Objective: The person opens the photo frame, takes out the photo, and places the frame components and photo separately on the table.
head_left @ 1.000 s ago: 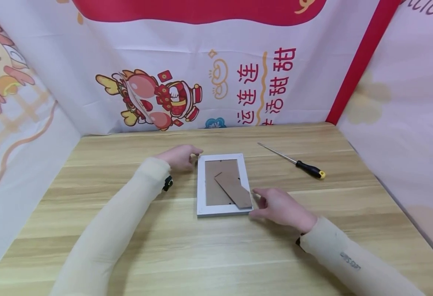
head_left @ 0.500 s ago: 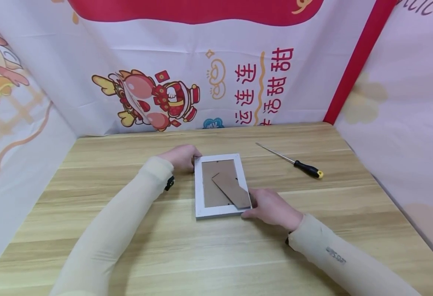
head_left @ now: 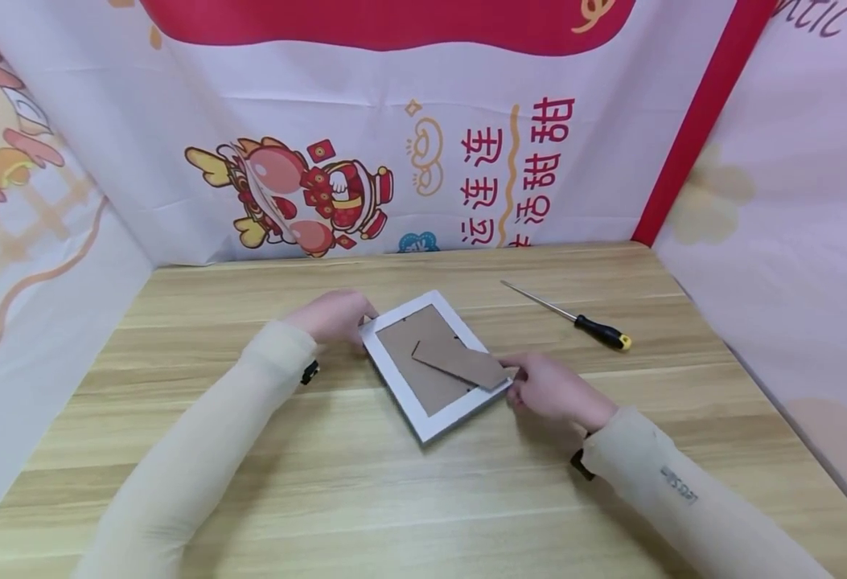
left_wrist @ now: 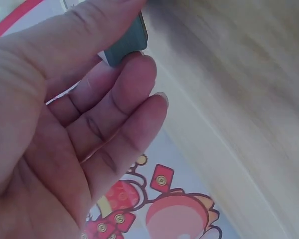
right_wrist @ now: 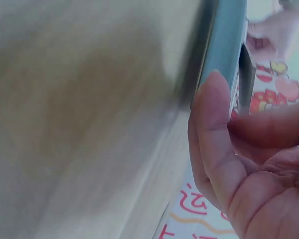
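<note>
A white picture frame (head_left: 400,371) is held back side up, turned at an angle, between both hands. Its brown backing (head_left: 410,354) shows, with a cardboard stand (head_left: 466,364) lying slantwise across it. My left hand (head_left: 336,315) pinches the far left corner; in the left wrist view, thumb and fingers close around the frame's corner (left_wrist: 127,44). My right hand (head_left: 557,390) grips the opposite corner, its fingers against the frame's side edge (right_wrist: 228,40) in the right wrist view. The frame looks raised a little off the table, with shadow under it.
A screwdriver (head_left: 575,318) with a black and yellow handle lies on the wooden table (head_left: 365,515), right of the frame. Printed white cloth (head_left: 278,104) hangs behind the table and along both sides.
Both hands have taken hold of the frame's corners. The frame has turned counterclockwise, its far end going left and its near end right. The screwdriver has stayed put.
</note>
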`<action>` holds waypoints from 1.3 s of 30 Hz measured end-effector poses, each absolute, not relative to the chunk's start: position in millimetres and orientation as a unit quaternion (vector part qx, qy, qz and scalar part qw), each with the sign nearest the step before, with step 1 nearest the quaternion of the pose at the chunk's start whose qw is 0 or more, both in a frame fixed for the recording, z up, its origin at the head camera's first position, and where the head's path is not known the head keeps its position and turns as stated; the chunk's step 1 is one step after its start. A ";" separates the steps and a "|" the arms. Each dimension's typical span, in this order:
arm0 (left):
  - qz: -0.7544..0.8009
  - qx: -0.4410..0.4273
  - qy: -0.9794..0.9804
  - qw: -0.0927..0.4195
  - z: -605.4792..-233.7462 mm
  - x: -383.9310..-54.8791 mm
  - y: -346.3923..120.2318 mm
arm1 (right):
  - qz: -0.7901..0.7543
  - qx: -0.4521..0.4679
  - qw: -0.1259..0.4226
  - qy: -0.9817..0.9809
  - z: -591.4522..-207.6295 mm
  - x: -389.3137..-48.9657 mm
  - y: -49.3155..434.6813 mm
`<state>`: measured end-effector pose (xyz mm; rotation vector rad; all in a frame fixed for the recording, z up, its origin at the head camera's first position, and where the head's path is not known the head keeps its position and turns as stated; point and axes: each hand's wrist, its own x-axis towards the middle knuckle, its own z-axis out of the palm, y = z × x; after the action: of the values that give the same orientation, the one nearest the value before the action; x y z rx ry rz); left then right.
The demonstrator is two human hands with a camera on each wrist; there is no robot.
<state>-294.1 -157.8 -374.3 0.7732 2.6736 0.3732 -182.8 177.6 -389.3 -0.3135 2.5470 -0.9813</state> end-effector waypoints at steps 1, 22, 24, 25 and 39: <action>0.132 0.268 0.941 0.162 -372.2 -289.1 -159.3 | -0.366 -0.109 0.194 0.904 -387.9 -185.2 179.3; 0.056 0.220 0.974 -0.014 -353.6 -157.8 -133.6 | -0.278 -0.122 0.137 0.943 -368.0 -236.4 189.7; 0.053 0.216 0.975 -0.021 -355.4 -150.5 -129.5 | -0.273 -0.129 0.145 0.942 -368.5 -241.5 187.8; 0.048 0.214 0.975 -0.024 -356.8 -147.8 -127.3 | -0.271 -0.129 0.149 0.942 -368.9 -244.0 187.3; 0.071 0.207 0.976 0.002 -380.7 -141.1 -118.0 | -0.209 -0.167 0.150 0.952 -374.3 -262.1 171.5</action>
<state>-141.1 -118.0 -380.7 0.6504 3.0609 0.2230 -262.1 171.5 -374.3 -0.4787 2.7334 -0.6014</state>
